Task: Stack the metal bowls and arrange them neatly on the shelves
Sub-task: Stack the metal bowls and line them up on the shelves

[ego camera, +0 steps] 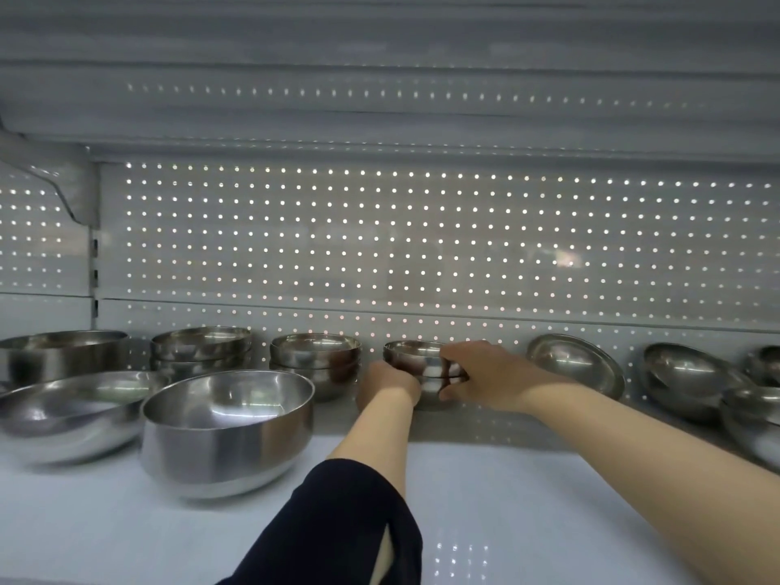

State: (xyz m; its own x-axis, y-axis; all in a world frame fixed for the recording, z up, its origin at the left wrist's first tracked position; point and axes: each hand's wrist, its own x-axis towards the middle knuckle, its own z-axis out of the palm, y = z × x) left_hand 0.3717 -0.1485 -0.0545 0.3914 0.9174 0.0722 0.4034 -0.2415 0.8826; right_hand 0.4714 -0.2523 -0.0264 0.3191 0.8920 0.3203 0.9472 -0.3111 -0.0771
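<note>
At shelf's back | left hand (pixel 386 384) and right hand (pixel 477 373) — fingers curled — grip small bowl stack (pixel 415 367)

left hand (pixel 390 384): fingers lying hidden behind the small bowl stack (pixel 422 365)
right-edge bowls (pixel 759 407): running off frame
upper shelving (pixel 380 57): showing blurred

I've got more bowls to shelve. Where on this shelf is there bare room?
The front of the white shelf is bare, right of the big bowl. The back row is crowded: two stacks, then the small stack held by both hands, then tilted bowls leaning rightward.
</note>
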